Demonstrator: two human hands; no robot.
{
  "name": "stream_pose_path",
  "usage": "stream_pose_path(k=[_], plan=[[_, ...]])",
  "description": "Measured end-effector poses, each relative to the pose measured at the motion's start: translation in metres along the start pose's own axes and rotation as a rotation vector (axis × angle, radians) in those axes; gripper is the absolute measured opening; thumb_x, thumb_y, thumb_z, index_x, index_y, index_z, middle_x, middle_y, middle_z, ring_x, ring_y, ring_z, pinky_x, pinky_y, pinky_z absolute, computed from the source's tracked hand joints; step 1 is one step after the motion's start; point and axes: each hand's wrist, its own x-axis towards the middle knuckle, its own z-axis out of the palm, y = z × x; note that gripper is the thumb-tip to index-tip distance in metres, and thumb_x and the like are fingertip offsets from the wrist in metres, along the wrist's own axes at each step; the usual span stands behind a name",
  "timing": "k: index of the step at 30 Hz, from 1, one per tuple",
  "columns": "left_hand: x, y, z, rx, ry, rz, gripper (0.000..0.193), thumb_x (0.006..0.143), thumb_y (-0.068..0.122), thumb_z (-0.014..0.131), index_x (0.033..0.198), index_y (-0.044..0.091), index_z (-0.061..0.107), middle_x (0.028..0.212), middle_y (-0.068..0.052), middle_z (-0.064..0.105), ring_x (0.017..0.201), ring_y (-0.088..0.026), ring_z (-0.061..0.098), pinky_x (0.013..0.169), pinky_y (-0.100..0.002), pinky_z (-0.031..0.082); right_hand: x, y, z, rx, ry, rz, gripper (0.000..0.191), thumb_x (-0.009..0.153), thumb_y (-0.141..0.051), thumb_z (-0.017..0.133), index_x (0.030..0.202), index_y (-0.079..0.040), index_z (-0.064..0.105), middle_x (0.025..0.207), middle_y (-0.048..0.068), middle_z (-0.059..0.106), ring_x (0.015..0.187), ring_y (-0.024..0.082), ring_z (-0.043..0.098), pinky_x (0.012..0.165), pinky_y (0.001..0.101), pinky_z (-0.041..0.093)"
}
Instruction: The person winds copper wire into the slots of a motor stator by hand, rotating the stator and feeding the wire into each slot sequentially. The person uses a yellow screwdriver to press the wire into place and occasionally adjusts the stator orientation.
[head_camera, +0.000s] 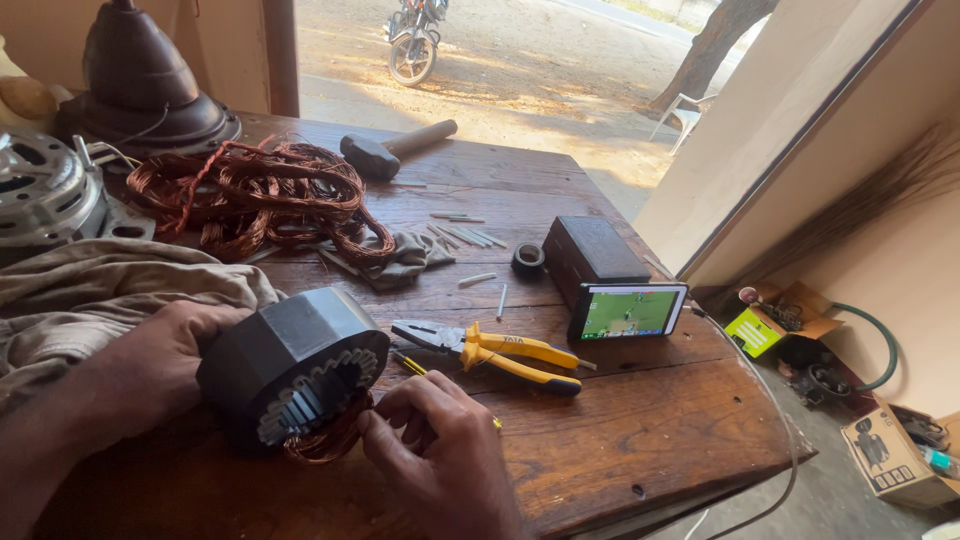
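Open cardboard box (778, 318) on floor off table's right edge holds small dark parts. Black stator core (292, 365), slotted bore, copper winding (325, 440) spilling out, sits near wooden table's (640, 420) front edge. Left hand (165, 355) wraps its back; right hand (440, 440) fingers pinched on the winding. Yellow-handled pliers (495, 352) just right.

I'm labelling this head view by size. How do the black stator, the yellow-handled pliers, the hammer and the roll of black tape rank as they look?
1. black stator, though it lies nearest the camera
2. yellow-handled pliers
3. hammer, farther back, so its place against the pliers is unsure
4. roll of black tape
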Motion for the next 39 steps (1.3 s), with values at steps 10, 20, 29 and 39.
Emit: stream_pose_path(k=[10, 20, 29, 39], plan=[[0.004, 0.012, -0.003, 0.058, -0.025, -0.132, 0.035, 0.085, 0.024, 0.08, 0.115, 0.006, 0.077, 0.101, -0.013, 0.077, 0.094, -0.023, 0.075, 0.09, -0.037, 0.059, 0.001, 0.0, 0.0, -0.023, -0.017, 0.037, 0.019, 0.088, -0.022, 0.076, 0.09, -0.003, 0.076, 0.081, 0.003, 0.067, 0.063, 0.007, 0.062, 0.056, 0.0257, 0.053], [0.02, 0.036, -0.006, 0.047, -0.142, -0.18, 0.033, 0.084, 0.018, 0.078, 0.113, 0.001, 0.077, 0.099, -0.016, 0.081, 0.091, -0.025, 0.074, 0.088, -0.039, 0.06, 0.003, 0.002, 0.003, -0.032, 0.035, -0.017, 0.024, 0.086, -0.026, 0.08, 0.085, -0.003, 0.074, 0.076, 0.003, 0.067, 0.06, 0.008, 0.062, 0.055, 0.0265, 0.051], [0.02, 0.031, 0.001, 0.003, -0.178, 0.029, 0.038, 0.08, 0.009, 0.078, 0.116, 0.004, 0.071, 0.101, -0.012, 0.08, 0.092, -0.021, 0.079, 0.086, -0.036, 0.063, 0.003, -0.003, 0.004, -0.073, 0.01, 0.033, 0.03, 0.085, -0.032, 0.08, 0.087, -0.004, 0.07, 0.077, 0.004, 0.069, 0.061, 0.01, 0.062, 0.055, 0.0287, 0.052], [0.022, 0.023, 0.0, 0.0, -0.108, -0.019, 0.047, 0.077, 0.01, 0.078, 0.124, 0.007, 0.073, 0.104, -0.01, 0.08, 0.095, -0.019, 0.075, 0.088, -0.033, 0.063, 0.005, -0.006, 0.001, -0.044, -0.039, 0.091, 0.03, 0.085, -0.034, 0.079, 0.088, -0.005, 0.071, 0.082, 0.004, 0.07, 0.066, 0.009, 0.064, 0.058, 0.0286, 0.054]])
